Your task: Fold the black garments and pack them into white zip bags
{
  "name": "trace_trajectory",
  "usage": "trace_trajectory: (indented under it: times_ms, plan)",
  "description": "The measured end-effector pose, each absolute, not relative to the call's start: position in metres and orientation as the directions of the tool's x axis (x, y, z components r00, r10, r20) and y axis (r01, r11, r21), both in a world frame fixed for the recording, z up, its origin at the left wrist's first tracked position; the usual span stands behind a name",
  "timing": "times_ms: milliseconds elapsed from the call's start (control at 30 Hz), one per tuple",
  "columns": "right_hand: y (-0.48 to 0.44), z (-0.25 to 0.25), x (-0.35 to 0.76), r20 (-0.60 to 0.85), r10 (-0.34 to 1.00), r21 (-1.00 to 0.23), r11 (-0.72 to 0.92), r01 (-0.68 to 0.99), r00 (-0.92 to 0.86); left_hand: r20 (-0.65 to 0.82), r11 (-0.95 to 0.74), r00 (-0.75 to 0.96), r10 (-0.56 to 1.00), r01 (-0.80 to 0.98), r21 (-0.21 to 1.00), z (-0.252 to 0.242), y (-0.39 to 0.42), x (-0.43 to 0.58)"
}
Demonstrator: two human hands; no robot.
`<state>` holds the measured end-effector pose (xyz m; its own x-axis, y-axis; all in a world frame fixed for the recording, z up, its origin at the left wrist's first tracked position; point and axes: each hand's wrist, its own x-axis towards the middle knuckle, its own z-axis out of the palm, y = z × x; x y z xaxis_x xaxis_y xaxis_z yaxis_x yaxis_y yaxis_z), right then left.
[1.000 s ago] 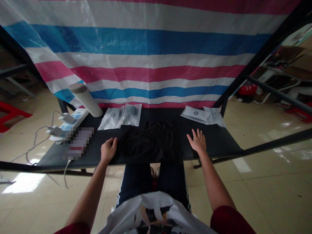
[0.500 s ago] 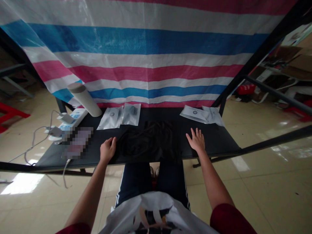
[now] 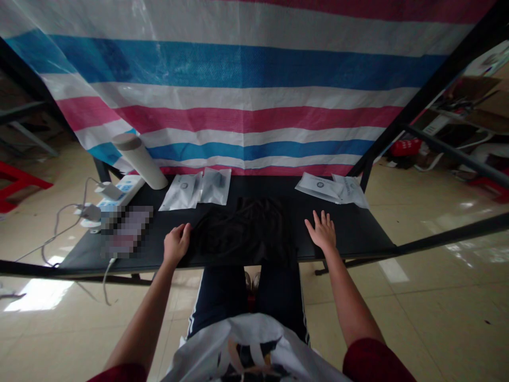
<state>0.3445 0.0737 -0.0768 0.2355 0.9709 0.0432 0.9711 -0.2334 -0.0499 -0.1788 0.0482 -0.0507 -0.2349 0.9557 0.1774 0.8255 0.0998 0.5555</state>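
Note:
A black garment [image 3: 244,231] lies spread on the black table [image 3: 358,231] in front of me. My left hand [image 3: 177,245] rests at its left edge with fingers curled, pinching the cloth. My right hand [image 3: 323,232] lies flat and open on the bare tabletop to the right of the garment, fingers spread. Two clear plastic bags [image 3: 196,189] lie at the back left. More such bags [image 3: 332,189] lie at the back right.
A cardboard tube [image 3: 139,161] leans at the back left beside a white power strip [image 3: 119,192] with plugs and cables. A blurred flat object [image 3: 125,231] sits on the table's left. A striped tarp [image 3: 246,85] hangs behind. Black frame bars [image 3: 441,241] cross at right.

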Motion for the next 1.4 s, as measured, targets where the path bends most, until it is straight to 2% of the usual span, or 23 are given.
trace_trajectory:
  times_ms: [200,433,500,633,700,767,900,1067,1133,1267,1400]
  plan:
    - [0.074,-0.08,0.346,0.063,0.971,-0.045,-0.227,0.973,0.23,0.182,0.071,-0.168,0.969,0.893,0.444,-0.047,0.048,-0.175]
    - [0.074,-0.079,0.345,0.061,0.972,-0.048,-0.225,0.973,0.228,0.23,-0.093,0.019,0.973,0.944,0.317,-0.052,0.055,-0.173]
    - [0.074,-0.078,0.344,0.059,0.971,-0.047,-0.229,0.972,0.231,0.219,-0.039,-0.048,0.975,0.926,0.377,-0.054,0.056,-0.175]
    - [0.074,-0.077,0.344,0.049,0.971,-0.039,-0.233,0.972,0.235,0.165,0.098,-0.25,0.954,0.782,0.615,-0.051,0.057,-0.182]
    - [0.073,-0.076,0.344,0.051,0.971,-0.041,-0.23,0.972,0.232,0.143,0.092,-0.269,0.953,0.701,0.707,-0.044,0.06,-0.184]
    - [0.073,-0.076,0.343,0.059,0.971,-0.052,-0.228,0.972,0.231,0.109,0.094,-0.262,0.959,0.658,0.747,-0.031,0.064,-0.181]
    - [0.073,-0.076,0.344,0.069,0.97,-0.08,-0.227,0.971,0.232,0.027,0.082,-0.156,0.987,0.648,0.757,0.007,0.074,-0.145]
    - [0.073,-0.078,0.344,0.066,0.97,-0.092,-0.228,0.969,0.234,-0.039,-0.016,0.181,0.983,0.295,0.955,0.043,0.078,-0.077]
    - [0.073,-0.078,0.344,0.069,0.969,-0.089,-0.232,0.969,0.238,0.008,-0.056,0.18,0.984,0.261,0.964,0.043,0.077,-0.063]
    - [0.074,-0.078,0.344,0.076,0.968,-0.083,-0.232,0.969,0.238,0.128,-0.151,0.085,0.988,0.388,0.909,0.027,0.064,-0.061]
    - [0.072,-0.074,0.34,0.107,0.965,-0.112,-0.229,0.967,0.241,0.193,-0.314,0.265,0.945,0.563,0.764,0.015,0.041,-0.068]
